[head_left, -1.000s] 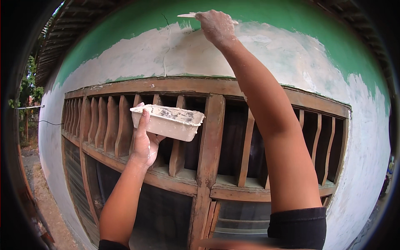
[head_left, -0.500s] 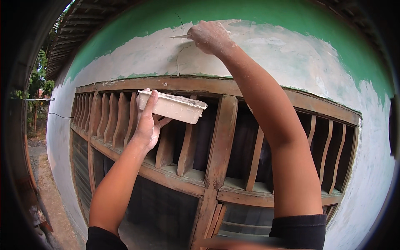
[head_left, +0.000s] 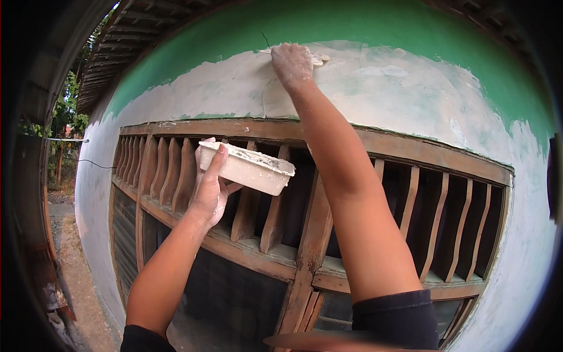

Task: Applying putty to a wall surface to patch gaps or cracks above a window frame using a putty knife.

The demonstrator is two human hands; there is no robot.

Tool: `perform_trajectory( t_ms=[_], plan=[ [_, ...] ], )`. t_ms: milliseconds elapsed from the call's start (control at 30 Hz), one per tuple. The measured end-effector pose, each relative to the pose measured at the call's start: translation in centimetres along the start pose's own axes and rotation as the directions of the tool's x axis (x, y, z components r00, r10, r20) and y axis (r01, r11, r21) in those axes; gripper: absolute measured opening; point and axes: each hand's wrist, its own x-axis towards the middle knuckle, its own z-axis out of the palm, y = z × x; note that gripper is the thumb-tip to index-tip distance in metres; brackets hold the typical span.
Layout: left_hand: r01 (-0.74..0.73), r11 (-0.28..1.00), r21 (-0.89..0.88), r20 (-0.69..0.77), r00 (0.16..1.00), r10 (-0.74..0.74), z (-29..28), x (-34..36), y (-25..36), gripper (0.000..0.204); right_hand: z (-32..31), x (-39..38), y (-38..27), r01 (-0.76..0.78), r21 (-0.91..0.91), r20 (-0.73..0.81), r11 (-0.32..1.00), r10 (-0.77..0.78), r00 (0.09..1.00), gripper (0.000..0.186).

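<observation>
My left hand (head_left: 212, 190) grips a small cream rectangular tub (head_left: 249, 170) from beneath and the side, thumb along its near wall. Pale putty smears the tub's rim, and the tub tilts down a little to the right. Higher up, my closed right hand (head_left: 292, 63) is at the wall with a putty knife (head_left: 265, 51), its thin pale edge poking out left of the fist. White putty (head_left: 319, 60) shows at the fist's right side. The knife's handle is hidden in my fingers. Both hands are dusted with white.
Whitish filler (head_left: 375, 82) covers a wide band of the green wall (head_left: 346, 23), where a thin dark crack (head_left: 264, 38) shows. Below runs a weathered wooden window frame (head_left: 434, 155) with wavy slats. A tiled eave (head_left: 111, 56) overhangs at upper left, beside a dirt path (head_left: 88, 264).
My right hand has turned more upright, and less of the knife's edge shows at its left. My left hand still holds the tub. The whole view has shifted slightly.
</observation>
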Motion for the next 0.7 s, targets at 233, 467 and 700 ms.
perform_trajectory(
  t_ms=[233,467,700],
  plan=[
    [0.006,0.999,0.044,-0.112,0.994,-0.001,-1.1,-1.7,1.1,0.066,-2.3,0.2,-5.4,0.120,0.139,0.111,0.983,-0.136,0.985,0.018],
    [-0.035,0.999,0.017,-0.056,0.998,0.036,-2.5,-0.7,2.0,0.061,1.3,-3.3,0.3,0.077,0.033,-0.031,0.997,-0.076,0.997,0.015],
    [-0.079,0.996,0.043,-0.094,0.992,0.082,-3.3,-1.6,3.1,0.064,-3.6,-1.5,-2.1,0.173,0.138,0.133,0.975,-0.191,0.973,0.014]
  ],
)
